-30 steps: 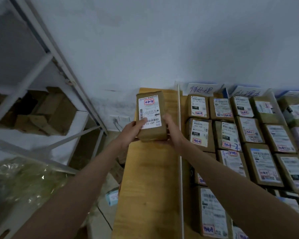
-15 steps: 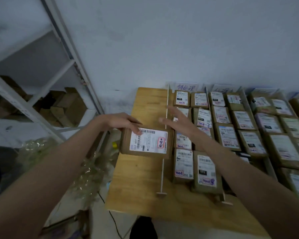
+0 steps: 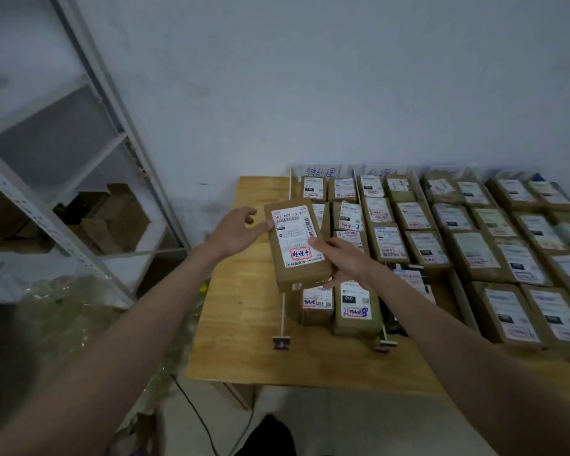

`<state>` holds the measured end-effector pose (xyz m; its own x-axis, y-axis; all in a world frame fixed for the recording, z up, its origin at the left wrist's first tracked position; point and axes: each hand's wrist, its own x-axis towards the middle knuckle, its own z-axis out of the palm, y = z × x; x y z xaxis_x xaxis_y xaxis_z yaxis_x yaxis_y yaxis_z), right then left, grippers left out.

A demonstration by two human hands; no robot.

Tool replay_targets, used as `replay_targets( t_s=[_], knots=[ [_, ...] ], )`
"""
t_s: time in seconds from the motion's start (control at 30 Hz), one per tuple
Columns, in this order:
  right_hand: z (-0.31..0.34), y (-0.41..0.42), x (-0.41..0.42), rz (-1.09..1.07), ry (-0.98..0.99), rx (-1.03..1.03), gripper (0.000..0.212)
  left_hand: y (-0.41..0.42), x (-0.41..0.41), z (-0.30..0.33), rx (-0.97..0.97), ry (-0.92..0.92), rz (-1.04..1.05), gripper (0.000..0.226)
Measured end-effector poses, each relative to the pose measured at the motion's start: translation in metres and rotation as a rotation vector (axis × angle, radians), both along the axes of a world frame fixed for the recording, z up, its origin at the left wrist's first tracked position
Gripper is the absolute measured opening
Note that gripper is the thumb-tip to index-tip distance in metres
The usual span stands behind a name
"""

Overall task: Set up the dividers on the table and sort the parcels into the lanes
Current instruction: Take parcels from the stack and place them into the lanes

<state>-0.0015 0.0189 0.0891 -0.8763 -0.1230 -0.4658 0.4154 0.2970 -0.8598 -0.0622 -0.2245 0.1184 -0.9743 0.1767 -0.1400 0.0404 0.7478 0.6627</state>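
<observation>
Right hand (image 3: 344, 258) pinches the parcel (image 3: 297, 243) at its near right edge, thumb on the label, left hand (image 3: 236, 230) spread at its left edge; its long axis runs along the leftmost divider (image 3: 285, 255), and it hangs over the divider, lanes rightward.

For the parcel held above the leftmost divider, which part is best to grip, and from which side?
Grip the parcel across its two long edges, coming from the left and the right together. It is a flat, oblong box with its label facing up, so the narrow width fits between the hands. The left hand touches the upper left edge; the right hand holds the lower right one.
</observation>
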Motion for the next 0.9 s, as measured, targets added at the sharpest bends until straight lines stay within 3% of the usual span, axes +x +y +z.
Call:
replay_targets(
  t_s=[0.17, 0.27, 0.37, 0.43, 0.6, 0.63, 0.73, 0.77, 0.9],
  knots=[
    [-0.004, -0.001, 0.017, -0.152, -0.026, -0.003, 0.062, 0.034, 0.033, -0.019, 0.196, -0.131, -0.09, 0.054],
    [-0.004, -0.004, 0.022, -0.178, 0.002, 0.042, 0.05, 0.051, 0.035, -0.023, 0.256, -0.101, -0.091, 0.036],
    [-0.007, -0.005, 0.021, -0.229, 0.016, 0.113, 0.065, 0.059, 0.028, -0.023, 0.264, -0.109, -0.115, 0.036],
    [-0.007, -0.004, 0.018, -0.315, 0.038, 0.155, 0.061, 0.064, 0.023, -0.02, 0.244, -0.109, -0.142, 0.037],
    [0.0, 0.007, 0.015, -0.449, 0.022, 0.155, 0.039, 0.068, 0.007, -0.023, -0.056, 0.054, -0.215, 0.052],
    [0.0, 0.012, 0.013, -0.469, 0.023, 0.15, 0.041, 0.069, 0.003, -0.024, -0.144, 0.118, -0.238, 0.052],
    [0.002, 0.028, 0.017, -0.498, 0.0, 0.182, 0.075, 0.075, -0.004, -0.023, -0.383, 0.307, -0.305, 0.049],
    [0.0, 0.035, 0.018, -0.515, 0.007, 0.181, 0.076, 0.08, -0.005, -0.024, -0.424, 0.352, -0.323, 0.048],
    [-0.002, 0.066, 0.038, -0.624, 0.006, 0.161, 0.042, 0.105, 0.007, -0.033, -0.445, 0.404, -0.386, 0.049]
  ],
)
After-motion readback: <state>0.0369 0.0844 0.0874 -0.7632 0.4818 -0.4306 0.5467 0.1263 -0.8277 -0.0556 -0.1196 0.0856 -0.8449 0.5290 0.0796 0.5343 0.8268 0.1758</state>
